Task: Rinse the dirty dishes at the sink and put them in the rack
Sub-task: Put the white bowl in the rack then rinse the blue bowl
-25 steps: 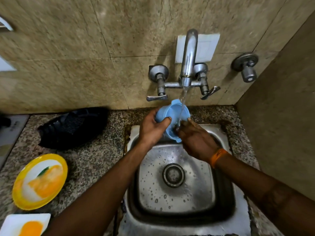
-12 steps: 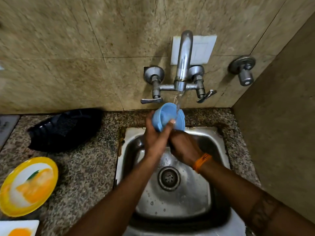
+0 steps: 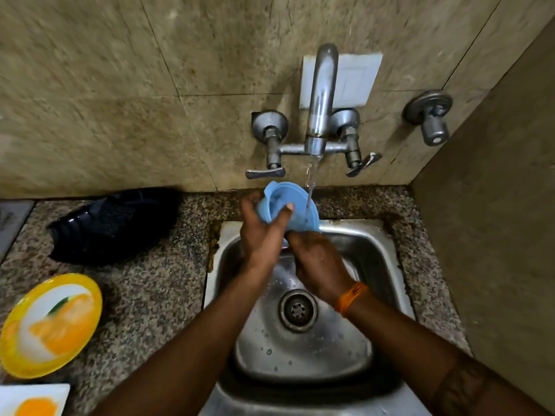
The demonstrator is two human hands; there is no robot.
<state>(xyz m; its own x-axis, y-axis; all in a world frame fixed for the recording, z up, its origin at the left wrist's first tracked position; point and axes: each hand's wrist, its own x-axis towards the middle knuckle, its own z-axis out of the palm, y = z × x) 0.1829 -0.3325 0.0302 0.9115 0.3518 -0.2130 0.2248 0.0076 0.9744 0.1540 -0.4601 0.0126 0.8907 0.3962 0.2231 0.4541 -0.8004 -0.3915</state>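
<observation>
A light blue plastic cup (image 3: 295, 210) is held tilted under the running tap (image 3: 319, 97), over the back of the steel sink (image 3: 378, 259). My left hand (image 3: 262, 235) grips the cup's left side, thumb on its rim. My right hand (image 3: 318, 262), with an orange wristband, holds the cup's lower side from beneath; its fingertips are hidden behind the cup. Water streams onto the cup's right part. A yellow-rimmed plate (image 3: 49, 324) with an orange print lies on the counter at left, and a white plate (image 3: 30, 399) shows at the bottom left corner.
A black perforated rack or basket (image 3: 114, 223) lies on the granite counter (image 3: 150, 295) behind the plates, left of the sink. A second wall tap (image 3: 431, 118) sticks out at right. A side wall (image 3: 495, 235) closes the right.
The cup has turned in my hands under the stream, its opening now facing more to the left. Both hands stay on it; the view shifted slightly.
</observation>
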